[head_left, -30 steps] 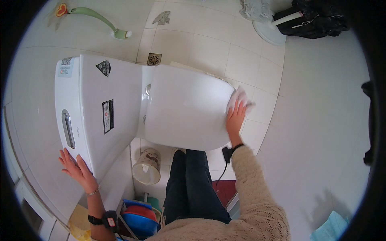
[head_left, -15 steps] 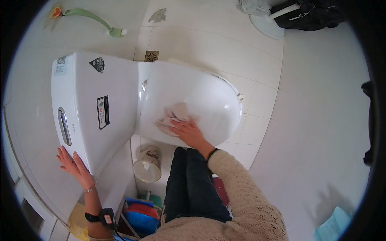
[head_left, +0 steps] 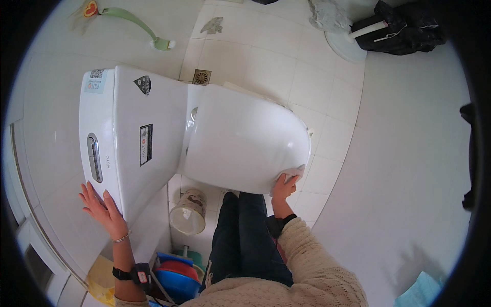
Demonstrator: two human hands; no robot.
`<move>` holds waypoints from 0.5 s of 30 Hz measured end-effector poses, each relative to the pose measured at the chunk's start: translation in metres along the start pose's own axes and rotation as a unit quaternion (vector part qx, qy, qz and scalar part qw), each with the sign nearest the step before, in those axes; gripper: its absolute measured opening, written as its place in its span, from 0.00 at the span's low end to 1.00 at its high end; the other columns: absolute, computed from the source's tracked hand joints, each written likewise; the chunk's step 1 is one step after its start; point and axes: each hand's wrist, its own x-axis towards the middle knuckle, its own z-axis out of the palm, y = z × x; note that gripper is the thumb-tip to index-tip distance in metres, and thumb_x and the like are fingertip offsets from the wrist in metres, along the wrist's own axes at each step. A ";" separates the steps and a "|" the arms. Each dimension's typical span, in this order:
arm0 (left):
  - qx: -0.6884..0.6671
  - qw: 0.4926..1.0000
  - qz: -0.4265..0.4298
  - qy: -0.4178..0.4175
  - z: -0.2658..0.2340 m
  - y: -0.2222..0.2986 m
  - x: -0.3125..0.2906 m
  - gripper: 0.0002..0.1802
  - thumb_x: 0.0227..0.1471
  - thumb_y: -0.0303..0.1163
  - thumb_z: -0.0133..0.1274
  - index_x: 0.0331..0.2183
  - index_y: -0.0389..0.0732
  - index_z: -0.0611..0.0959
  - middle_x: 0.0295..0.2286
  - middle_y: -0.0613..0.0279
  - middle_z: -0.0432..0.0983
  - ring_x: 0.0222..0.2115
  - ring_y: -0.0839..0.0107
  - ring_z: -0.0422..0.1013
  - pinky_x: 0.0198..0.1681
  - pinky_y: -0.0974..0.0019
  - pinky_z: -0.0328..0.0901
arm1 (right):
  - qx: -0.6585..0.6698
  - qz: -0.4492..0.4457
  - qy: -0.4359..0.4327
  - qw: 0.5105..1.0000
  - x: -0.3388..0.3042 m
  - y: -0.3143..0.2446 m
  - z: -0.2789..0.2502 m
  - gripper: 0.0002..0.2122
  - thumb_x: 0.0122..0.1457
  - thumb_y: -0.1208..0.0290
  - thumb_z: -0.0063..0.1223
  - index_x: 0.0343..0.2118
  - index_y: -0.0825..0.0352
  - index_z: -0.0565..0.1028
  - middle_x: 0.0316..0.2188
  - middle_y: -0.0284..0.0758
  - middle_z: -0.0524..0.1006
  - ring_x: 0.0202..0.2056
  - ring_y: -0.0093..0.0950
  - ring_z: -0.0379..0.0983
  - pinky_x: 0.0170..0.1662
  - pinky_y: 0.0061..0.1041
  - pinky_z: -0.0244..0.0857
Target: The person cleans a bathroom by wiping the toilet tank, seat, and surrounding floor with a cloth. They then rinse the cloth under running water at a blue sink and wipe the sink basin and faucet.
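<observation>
A white toilet fills the middle, its lid (head_left: 240,138) down over the bowl. My right hand (head_left: 284,188) is closed on a pale pinkish cloth (head_left: 291,174), pressed at the lid's near right edge. Part of the cloth is hidden by my fingers. On the left, my left hand (head_left: 104,209) rests with fingers spread on the near end of the tank top, beside the silver flush button (head_left: 94,157). Labels stick to the tank (head_left: 163,117), one dark and drop-shaped, one a black-edged rectangle.
A waste bin (head_left: 187,215) stands below the toilet, close to my legs. Blue and red basins (head_left: 176,281) are stacked near my left forearm. A green-handled brush (head_left: 134,23) hangs at the upper left. Beyond the toilet lie a floor drain (head_left: 202,77) and a black bag (head_left: 399,30).
My right hand has slid the cloth from the middle of the lid to its near right edge. My left hand stays on the tank. The view has shifted slightly.
</observation>
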 end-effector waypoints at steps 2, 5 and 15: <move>-0.012 1.000 -0.003 -0.002 0.000 0.005 0.000 0.29 0.60 0.40 0.41 0.60 0.40 0.61 0.62 0.49 0.49 0.65 0.49 0.38 0.62 0.40 0.23 | -0.035 -0.067 0.016 0.997 0.026 -0.010 -0.002 0.30 0.61 0.59 0.47 0.64 0.59 0.53 0.57 0.60 0.54 0.55 0.53 0.57 0.56 0.44 0.55; -0.012 1.000 -0.007 -0.007 -0.002 0.007 0.001 0.29 0.59 0.39 0.42 0.60 0.40 0.61 0.62 0.48 0.49 0.64 0.49 0.38 0.62 0.41 0.23 | -0.077 -0.179 0.026 0.980 0.057 -0.029 -0.008 0.30 0.61 0.58 0.47 0.64 0.58 0.54 0.56 0.61 0.55 0.55 0.55 0.56 0.56 0.44 0.55; -0.006 1.000 -0.025 -0.014 -0.008 0.015 0.004 0.30 0.57 0.37 0.44 0.59 0.39 0.62 0.61 0.47 0.50 0.64 0.46 0.39 0.62 0.40 0.24 | -0.212 -0.498 -0.014 0.841 -0.025 -0.074 0.034 0.27 0.56 0.69 0.50 0.61 0.59 0.61 0.64 0.43 0.53 0.64 0.52 0.44 0.56 0.55 0.49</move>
